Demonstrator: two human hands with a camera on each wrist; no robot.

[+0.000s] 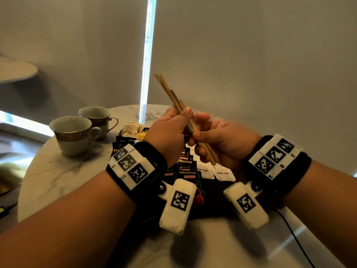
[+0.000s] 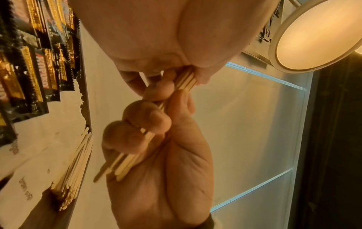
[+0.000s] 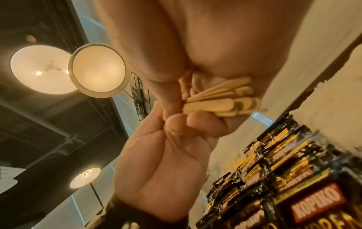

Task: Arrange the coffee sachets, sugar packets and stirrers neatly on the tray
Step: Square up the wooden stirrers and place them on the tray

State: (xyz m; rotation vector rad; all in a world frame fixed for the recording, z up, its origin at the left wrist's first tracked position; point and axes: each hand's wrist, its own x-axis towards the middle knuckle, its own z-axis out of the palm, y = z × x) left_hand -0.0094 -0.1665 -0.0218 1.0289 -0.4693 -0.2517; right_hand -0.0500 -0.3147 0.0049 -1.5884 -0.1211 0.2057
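Note:
Both hands hold one bundle of wooden stirrers tilted up and to the left above the dark tray. My left hand pinches the bundle at its middle with the thumb on top. My right hand curls round its lower end. Black Kopiko coffee sachets lie overlapped in rows on the tray, below the hands. White brown sugar packets lie to their right. In the left wrist view a second pile of stirrers lies along the tray's edge beside the sugar packets.
Two empty teacups stand on the round marble table, left of the tray. A crumpled wrapper lies behind the sachets. A black cable runs off the table at the right.

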